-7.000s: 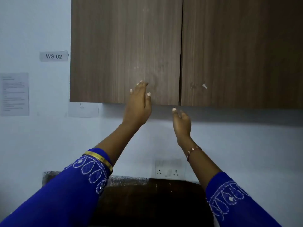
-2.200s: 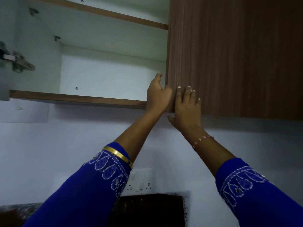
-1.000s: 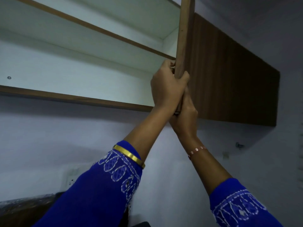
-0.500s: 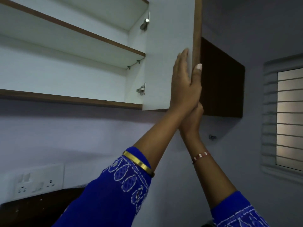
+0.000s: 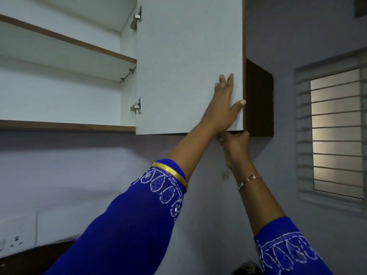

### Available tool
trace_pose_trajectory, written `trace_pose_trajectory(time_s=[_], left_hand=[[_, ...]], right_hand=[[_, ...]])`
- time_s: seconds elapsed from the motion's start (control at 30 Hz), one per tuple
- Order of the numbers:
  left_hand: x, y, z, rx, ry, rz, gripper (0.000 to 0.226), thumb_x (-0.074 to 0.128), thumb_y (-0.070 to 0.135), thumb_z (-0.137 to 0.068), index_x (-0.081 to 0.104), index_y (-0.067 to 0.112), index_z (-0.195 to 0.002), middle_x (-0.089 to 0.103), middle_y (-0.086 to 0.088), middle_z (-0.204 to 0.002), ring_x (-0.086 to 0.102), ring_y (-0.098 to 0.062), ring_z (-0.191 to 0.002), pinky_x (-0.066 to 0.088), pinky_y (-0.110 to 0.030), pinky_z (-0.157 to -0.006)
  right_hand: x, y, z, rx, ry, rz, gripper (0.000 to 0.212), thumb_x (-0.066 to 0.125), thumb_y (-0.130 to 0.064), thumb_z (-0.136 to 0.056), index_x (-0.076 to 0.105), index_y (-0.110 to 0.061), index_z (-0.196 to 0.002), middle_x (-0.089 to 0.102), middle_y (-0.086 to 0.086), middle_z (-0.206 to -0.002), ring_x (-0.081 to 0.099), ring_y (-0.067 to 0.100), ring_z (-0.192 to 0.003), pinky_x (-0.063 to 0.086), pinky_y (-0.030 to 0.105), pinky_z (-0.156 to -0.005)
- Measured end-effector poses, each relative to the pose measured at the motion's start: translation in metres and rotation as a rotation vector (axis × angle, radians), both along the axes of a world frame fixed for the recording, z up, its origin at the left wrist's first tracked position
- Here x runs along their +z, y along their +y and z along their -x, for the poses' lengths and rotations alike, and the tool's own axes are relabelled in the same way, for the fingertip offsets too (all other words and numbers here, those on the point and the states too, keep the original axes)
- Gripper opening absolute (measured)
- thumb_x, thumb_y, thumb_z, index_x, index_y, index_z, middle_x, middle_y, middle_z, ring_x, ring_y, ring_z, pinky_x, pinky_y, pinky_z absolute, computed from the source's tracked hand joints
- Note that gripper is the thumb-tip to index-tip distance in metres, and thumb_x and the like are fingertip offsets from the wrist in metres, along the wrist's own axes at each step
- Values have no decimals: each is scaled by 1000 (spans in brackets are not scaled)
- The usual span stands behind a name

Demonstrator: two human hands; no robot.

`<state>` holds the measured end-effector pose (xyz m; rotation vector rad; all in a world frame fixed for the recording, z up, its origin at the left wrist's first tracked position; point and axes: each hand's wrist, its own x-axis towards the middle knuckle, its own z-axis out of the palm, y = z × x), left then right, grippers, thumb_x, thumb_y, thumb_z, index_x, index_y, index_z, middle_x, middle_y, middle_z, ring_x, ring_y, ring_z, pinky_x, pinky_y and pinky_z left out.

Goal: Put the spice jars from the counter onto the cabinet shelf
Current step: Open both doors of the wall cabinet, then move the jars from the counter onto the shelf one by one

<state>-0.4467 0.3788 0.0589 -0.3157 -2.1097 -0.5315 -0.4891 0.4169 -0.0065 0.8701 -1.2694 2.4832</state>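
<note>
Nearest us, the dark counter [image 5: 29, 261] shows only at its far edge, and no spice jars are in view, so we cannot tell where they stand. Our left hand [image 5: 224, 108] presses flat, fingers straight and apart, on the white inner face of the open cabinet door [image 5: 188, 56]. Our right hand [image 5: 236, 143] curls its fingers under the door's bottom corner. Beyond, the bare white wood-edged cabinet shelf [image 5: 59, 126] waits. If we let go carelessly, we judge the door may swing back and block the shelf.

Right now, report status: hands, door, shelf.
Left hand flat on white door panel. Right hand grips its bottom corner. Wood-edged lower shelf exposed; no jars visible.
</note>
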Motion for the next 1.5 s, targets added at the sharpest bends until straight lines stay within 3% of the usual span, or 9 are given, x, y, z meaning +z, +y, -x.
trace_pose_trajectory(time_s=[0.13, 0.37, 0.5, 0.73, 0.93, 1.2, 1.47, 1.5], left_hand=[[-2, 0, 4, 26, 24, 29, 68, 42, 28, -98, 0, 14, -149, -9, -9, -159, -6, -24, -147, 10, -40, -118], [-7, -6, -15, 84, 16, 47, 65, 40, 28, -98, 4, 9, -149, -3, -12, -159, 1, -27, -147, 12, -36, -118], [-34, -23, -30, 92, -65, -77, 55, 32, 26, -101, 12, 6, -148, 7, -12, -159, 7, -21, -147, 9, -32, -120], [-99, -90, -75, 231, -30, -226, 47, 33, 20, -101, 27, 5, -145, 18, -14, -156, 13, -23, -147, 13, -42, -121], [-137, -145, -147, 424, -26, -269, 46, 33, 18, -101, 28, 5, -144, 19, -14, -156, 16, -25, -146, 16, -45, -120], [-186, -208, -275, 650, -16, -306, 44, 36, 19, -99, 32, 7, -142, 24, -13, -155, 22, -26, -145, 18, -45, -119], [-259, -257, -414, 711, -53, -431, 45, 35, 21, -99, 33, 6, -142, 25, -14, -154, 22, -25, -145, 19, -40, -119], [-284, -285, -458, 733, -86, -509, 46, 35, 21, -99, 33, 6, -142, 25, -14, -154, 22, -25, -145, 20, -37, -118]], right_hand=[[1, 0, 8, 3, 22, -13, 41, 66, 6, -80, 55, 8, -119, 65, 12, -101, 65, 28, -100, 53, 40, -92], [-4, -6, -3, -50, 33, -40, 47, 73, -4, -78, 56, 9, -120, 64, 23, -116, 63, 32, -109, 53, 42, -95], [-26, -18, -14, -183, 67, -124, 28, 64, -7, -86, 62, 6, -111, 67, 12, -98, 64, 23, -95, 54, 42, -92], [-93, -71, -53, -188, 189, -374, 36, 51, -18, -96, 55, -2, -127, 61, 14, -127, 56, 22, -119, 46, 32, -103], [-117, -132, -111, -149, 277, -450, 37, 52, -21, -95, 54, -5, -129, 57, 11, -133, 51, 22, -126, 40, 25, -103], [-154, -208, -221, -11, 419, -527, 40, 51, -26, -95, 54, -8, -130, 54, 9, -137, 48, 22, -129, 37, 28, -106], [-214, -263, -338, 95, 475, -636, 40, 49, -27, -96, 53, -9, -130, 54, 9, -137, 47, 22, -130, 37, 27, -106], [-237, -286, -384, 128, 484, -679, 39, 50, -26, -96, 54, -8, -130, 55, 9, -136, 47, 22, -129, 38, 28, -106]])
